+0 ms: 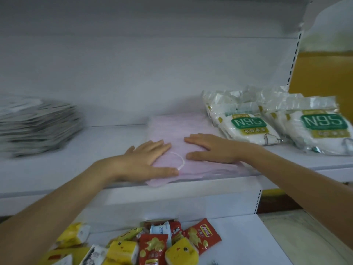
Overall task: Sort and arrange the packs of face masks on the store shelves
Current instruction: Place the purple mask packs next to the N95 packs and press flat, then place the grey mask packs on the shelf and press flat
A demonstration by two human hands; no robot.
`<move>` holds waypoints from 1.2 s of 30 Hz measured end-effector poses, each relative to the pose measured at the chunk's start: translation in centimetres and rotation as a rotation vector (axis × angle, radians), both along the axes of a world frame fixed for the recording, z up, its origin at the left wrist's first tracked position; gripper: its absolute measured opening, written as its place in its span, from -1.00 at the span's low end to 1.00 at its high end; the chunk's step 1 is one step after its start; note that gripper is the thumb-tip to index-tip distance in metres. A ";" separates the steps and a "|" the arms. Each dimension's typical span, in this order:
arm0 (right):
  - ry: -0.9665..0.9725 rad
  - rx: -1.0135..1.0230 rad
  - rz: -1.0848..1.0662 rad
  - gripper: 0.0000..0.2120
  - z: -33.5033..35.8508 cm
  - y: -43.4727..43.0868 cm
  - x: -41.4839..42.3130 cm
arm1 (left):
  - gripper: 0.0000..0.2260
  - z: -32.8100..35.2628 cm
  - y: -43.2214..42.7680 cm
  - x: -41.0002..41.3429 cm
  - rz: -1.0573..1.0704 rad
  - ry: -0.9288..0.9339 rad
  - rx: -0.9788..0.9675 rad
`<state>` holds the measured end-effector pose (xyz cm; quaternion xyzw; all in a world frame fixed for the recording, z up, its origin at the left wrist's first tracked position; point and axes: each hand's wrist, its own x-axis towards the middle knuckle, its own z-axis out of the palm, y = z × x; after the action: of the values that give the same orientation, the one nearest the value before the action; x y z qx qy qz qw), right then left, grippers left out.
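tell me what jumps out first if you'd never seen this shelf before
Two bare hands, left hand and right hand, lie flat on a stack of pale pink flat face masks at the middle of the white metal shelf. To its right lie clear plastic packs of white masks with green N95 labels; at far left sits a blurred grey stack of flat packs. Below, red and yellow snack packets crowd the lower shelf.

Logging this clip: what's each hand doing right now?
Left hand: open, flat on the pink masks.
Right hand: open, flat on the same stack.
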<state>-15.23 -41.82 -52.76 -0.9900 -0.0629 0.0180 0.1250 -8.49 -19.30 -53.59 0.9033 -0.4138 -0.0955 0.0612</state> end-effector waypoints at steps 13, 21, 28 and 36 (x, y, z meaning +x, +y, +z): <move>-0.022 0.034 0.091 -0.25 -0.3 -0.8 -3.6 | -0.28 -0.9 1.5 -1.4 -0.079 0.102 -0.286; 0.002 0.071 0.152 -0.34 -0.4 -1.7 -3.4 | -0.43 -1.0 1.5 -0.5 -0.104 0.123 -0.466; -0.147 0.033 0.199 -0.37 0.2 -1.6 -3.6 | -0.17 -1.2 1.7 -0.8 -0.038 0.122 -0.593; -0.199 -0.032 0.279 -0.41 -0.7 -2.6 -3.3 | -0.29 -1.7 1.1 -0.8 -0.043 -0.040 -0.454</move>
<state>-18.53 -44.42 -53.50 -0.9704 -0.2115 -0.0622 0.0988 -9.28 -18.17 -55.31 0.8590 -0.4448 0.0167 0.2529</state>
